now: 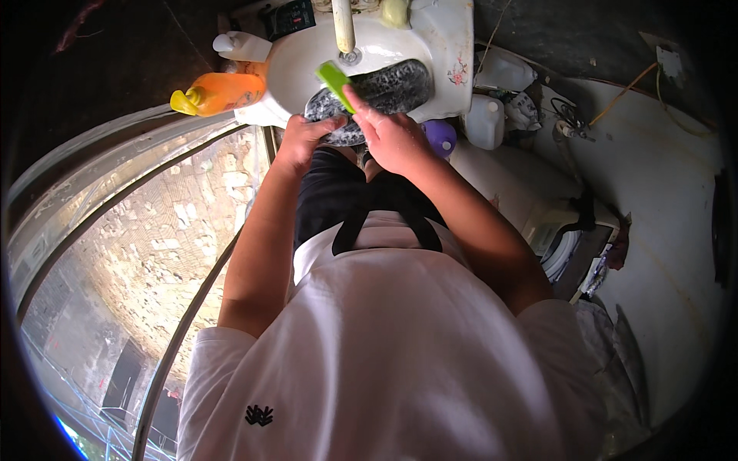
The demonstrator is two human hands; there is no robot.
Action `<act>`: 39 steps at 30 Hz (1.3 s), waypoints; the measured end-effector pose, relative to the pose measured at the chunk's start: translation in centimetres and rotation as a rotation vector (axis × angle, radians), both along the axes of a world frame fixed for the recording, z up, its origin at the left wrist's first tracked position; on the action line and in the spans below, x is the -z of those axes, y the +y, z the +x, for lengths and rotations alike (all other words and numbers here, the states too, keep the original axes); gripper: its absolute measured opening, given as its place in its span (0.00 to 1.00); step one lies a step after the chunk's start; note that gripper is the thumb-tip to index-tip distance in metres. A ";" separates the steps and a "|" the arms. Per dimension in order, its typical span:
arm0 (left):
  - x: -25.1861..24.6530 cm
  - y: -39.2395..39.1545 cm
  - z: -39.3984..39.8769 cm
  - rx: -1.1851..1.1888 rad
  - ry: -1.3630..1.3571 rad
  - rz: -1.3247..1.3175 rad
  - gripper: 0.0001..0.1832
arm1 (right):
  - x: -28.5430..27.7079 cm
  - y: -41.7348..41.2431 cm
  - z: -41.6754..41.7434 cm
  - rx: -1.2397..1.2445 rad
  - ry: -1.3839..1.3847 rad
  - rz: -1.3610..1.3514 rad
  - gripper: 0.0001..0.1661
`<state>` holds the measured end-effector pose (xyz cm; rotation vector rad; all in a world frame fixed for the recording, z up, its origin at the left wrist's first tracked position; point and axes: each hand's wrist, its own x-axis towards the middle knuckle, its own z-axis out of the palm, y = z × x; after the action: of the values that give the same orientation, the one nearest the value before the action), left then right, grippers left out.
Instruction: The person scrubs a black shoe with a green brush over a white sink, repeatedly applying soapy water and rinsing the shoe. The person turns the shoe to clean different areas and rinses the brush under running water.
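Observation:
A dark shoe sole or slipper [398,86], streaked with white suds, lies tilted across the near side of a white washbasin [294,63]. My left hand [308,137] grips its left end, thumb on top. Over its middle, my right hand [389,135] is closed on a green brush [335,83], index finger stretched along the back. The brush's underside is hidden. Beyond the brush, the whitish spout of a tap [344,29] points down at the metal drain [350,56].
An orange pump bottle [225,93] and a white bottle [245,46] stand at the basin's left. A black packet [290,19] lies on the back rim. Right of the basin are a purple container [439,137] and a translucent jug [484,122]. A window [167,230] borders the left.

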<state>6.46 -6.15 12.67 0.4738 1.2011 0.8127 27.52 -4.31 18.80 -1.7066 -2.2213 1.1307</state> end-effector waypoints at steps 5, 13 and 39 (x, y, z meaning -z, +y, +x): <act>-0.5 0.5 0.7 0.132 0.118 0.062 0.22 | 2.9 1.0 2.3 0.127 0.033 -0.053 0.37; -2.3 1.5 3.4 -0.013 0.134 0.173 0.09 | -0.2 1.8 1.5 0.106 0.059 0.005 0.36; 2.5 -2.4 -1.4 -0.452 -0.307 -0.102 0.24 | -1.7 0.9 9.7 0.232 -0.288 -0.225 0.34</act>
<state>5.04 -8.60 10.16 -0.0165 1.0672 1.1564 37.20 -3.37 20.50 -2.2817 -2.0298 1.1788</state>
